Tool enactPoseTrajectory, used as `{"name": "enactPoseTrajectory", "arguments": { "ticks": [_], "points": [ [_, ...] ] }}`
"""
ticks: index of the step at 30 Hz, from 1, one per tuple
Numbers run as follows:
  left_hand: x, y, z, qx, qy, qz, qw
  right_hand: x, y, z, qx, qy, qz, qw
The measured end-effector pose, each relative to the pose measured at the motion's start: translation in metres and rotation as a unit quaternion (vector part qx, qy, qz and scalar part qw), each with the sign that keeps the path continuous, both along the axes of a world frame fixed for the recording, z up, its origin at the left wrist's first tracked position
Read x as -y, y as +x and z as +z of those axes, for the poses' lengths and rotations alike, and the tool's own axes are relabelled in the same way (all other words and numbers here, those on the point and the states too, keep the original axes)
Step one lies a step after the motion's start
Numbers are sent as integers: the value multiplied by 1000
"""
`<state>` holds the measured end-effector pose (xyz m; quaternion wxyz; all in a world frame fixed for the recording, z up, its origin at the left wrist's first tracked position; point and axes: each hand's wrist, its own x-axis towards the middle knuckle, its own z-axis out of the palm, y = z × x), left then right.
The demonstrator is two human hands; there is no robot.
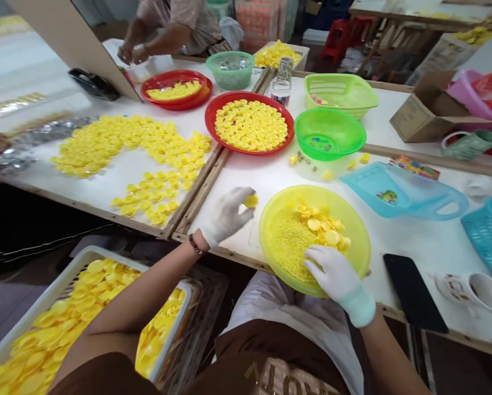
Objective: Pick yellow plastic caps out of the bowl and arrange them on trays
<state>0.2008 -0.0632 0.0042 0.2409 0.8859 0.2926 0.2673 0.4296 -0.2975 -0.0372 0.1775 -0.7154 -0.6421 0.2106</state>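
Note:
My left hand (pixel 228 215), in a white glove, pinches a small round yellow plastic piece (pixel 251 201) between thumb and fingers, just above the table left of the bowl. A wide translucent yellow bowl (pixel 277 219) stands at the table's front edge. Inside it lie many tiny yellow beads (pixel 289 244) and a heap of yellow plastic cups (pixel 322 225). My right hand (pixel 332 271), also gloved, reaches over the bowl's near right rim, its fingertips curled at the beads. Whatever those fingers hold is too small or hidden to make out.
Yellow cups (pixel 118 142) spread over the left table; more fill a red tray (pixel 211 129) and a white crate (pixel 90 252) below. Right are a green basin (pixel 330 131), blue scoop (pixel 411 189), black phone (pixel 414 291) and mug (pixel 472 291). A co-worker (pixel 175 27) sits opposite.

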Motion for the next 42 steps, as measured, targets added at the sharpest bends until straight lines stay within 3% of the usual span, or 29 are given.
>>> {"name": "enactPoseTrajectory", "arguments": {
  "ticks": [3, 6, 8, 11, 18, 22, 28, 32, 36, 39, 42],
  "points": [
    [-51, -48, 5, -71, 36, 177, 981, -2, -6, 0, 21, 22, 2, 1000],
    [-98, -93, -4, -159, -15, 307, 938, -1, -9, 1, 24, 42, -13, 999],
    [-120, -116, -15, -201, -46, 348, 915, -1, -9, 1, 24, 49, -21, 998],
    [-134, -136, -31, -225, -70, 348, 907, -2, -10, 2, 24, 43, -26, 998],
    [-133, -144, -47, -234, -72, 315, 917, -3, -11, 6, 29, 34, -23, 999],
    [-136, -152, -45, -224, -64, 323, 917, 0, -10, 3, 34, 39, -25, 998],
    [-142, -161, -38, -235, -57, 373, 896, -1, -10, 5, 27, 33, -12, 999],
    [-131, -173, -35, -265, -45, 389, 881, 2, -11, 9, 56, 53, 25, 997],
    [-109, -196, -46, -276, -19, 426, 861, 6, -12, 10, 126, 106, 43, 985],
    [-95, -212, -61, -310, -9, 413, 856, -11, -15, 22, 149, 134, 64, 978],
    [-93, -222, -73, -337, -8, 399, 853, -59, -32, 44, 137, 153, 104, 973]
  ]
}}
